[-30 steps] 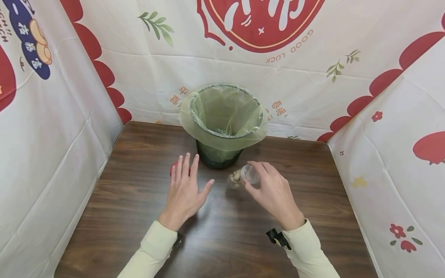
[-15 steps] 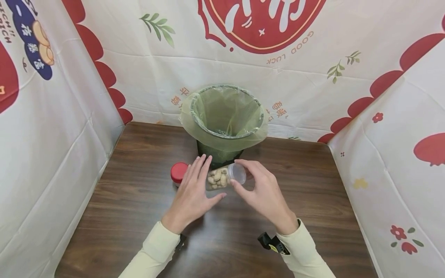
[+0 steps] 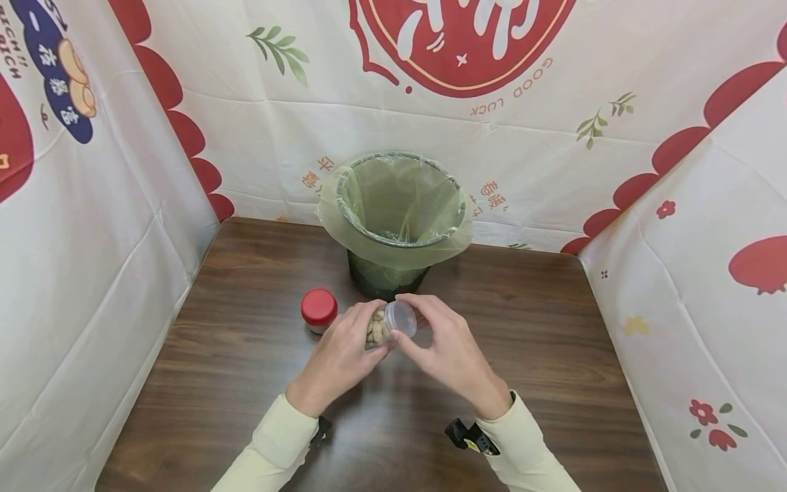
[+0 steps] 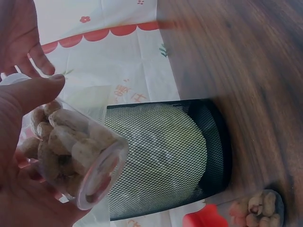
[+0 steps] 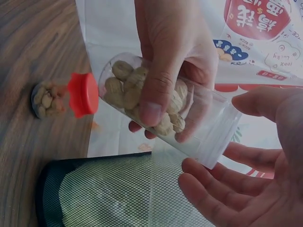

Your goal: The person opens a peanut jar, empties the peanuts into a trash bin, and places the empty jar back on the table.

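Observation:
A clear plastic jar of unshelled peanuts (image 3: 375, 331) is held tilted in front of the bin. My left hand (image 3: 342, 346) wraps round its body, with the thumb across the side in the right wrist view. At the jar's other end is a clear lid (image 5: 220, 130). My right hand (image 3: 451, 350) has thumb and fingers on opposite sides of that lid. Peanuts show through the wall of the jar (image 4: 71, 146) in the left wrist view. A second jar with a red lid (image 3: 319, 307) stands left of my left hand and also contains peanuts (image 5: 47, 100).
A black mesh waste bin (image 3: 387, 273) with a pale green liner (image 3: 402, 254) stands behind the hands, near the back of the brown wooden table (image 3: 522, 328). White printed cloth (image 3: 258, 137) rises at the back and along both sides.
My right hand has carried the clear-lidded jar leftward to my left hand. The left hand's spread fingers have closed round the jar's body. The red-lidded jar has come into fuller view.

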{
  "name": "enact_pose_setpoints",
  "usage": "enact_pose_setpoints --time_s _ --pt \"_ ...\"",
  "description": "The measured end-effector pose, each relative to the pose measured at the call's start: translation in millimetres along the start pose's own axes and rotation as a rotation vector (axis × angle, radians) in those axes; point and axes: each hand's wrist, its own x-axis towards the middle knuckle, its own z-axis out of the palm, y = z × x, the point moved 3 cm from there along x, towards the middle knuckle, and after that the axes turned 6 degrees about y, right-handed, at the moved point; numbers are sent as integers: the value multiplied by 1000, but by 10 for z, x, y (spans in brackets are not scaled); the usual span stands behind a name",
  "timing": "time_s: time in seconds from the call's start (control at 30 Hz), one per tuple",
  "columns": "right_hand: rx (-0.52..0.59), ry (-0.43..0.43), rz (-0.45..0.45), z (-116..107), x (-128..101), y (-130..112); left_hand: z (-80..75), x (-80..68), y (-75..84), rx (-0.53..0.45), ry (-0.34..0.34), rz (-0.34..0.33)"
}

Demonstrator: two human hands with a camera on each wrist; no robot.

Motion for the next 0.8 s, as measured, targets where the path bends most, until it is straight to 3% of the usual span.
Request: enact_pose_setpoints --time_s 0.2,0.47,0.8 --pt "-1 -47 7 21 8 29 17 -25 -15 17 -5 -12" --pt "-4 -57 -8 0 28 52 18 -43 -13 80 40 28" --pt "3 -63 59 11 29 89 -2 -27 1 105 100 32"
